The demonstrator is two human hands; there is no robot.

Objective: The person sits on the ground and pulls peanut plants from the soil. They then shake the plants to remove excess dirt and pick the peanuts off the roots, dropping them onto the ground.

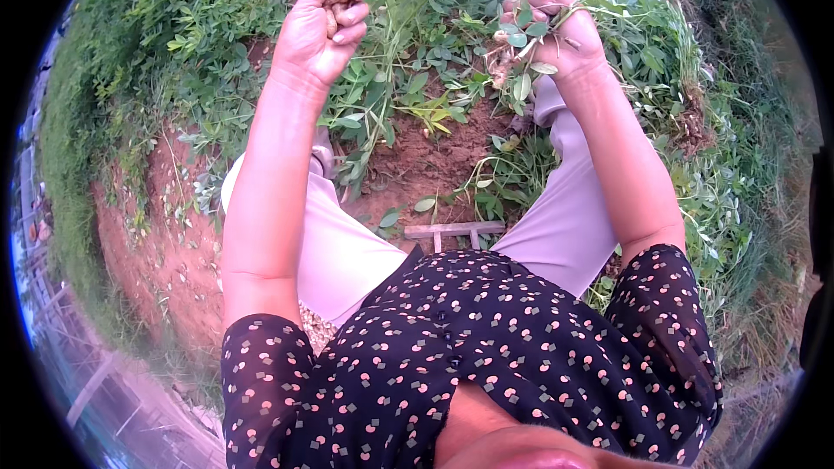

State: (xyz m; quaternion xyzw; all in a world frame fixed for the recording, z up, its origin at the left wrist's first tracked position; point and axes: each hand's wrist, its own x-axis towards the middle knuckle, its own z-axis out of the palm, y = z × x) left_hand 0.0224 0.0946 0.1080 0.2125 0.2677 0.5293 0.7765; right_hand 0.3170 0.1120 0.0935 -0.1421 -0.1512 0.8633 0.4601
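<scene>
My left hand (313, 39) is raised at the upper left, palm up, its fingers curled around several peanut pods (333, 10). At the upper right my right hand (568, 36) grips a peanut plant (521, 81) by its stems. Leaves and thin stems cross the palm, and pale pods or roots (500, 65) hang on its left side. The two hands are well apart. Part of the held plant blends into the greenery behind it.
Reddish soil (423, 163) and loose leaves lie between my legs, before a small wooden stool (454, 229). Leafy plants (215, 19) grow at the left. Pulled plants with soil-covered roots (694, 120) lie at the right. Many peanuts (316, 331) show by my left thigh.
</scene>
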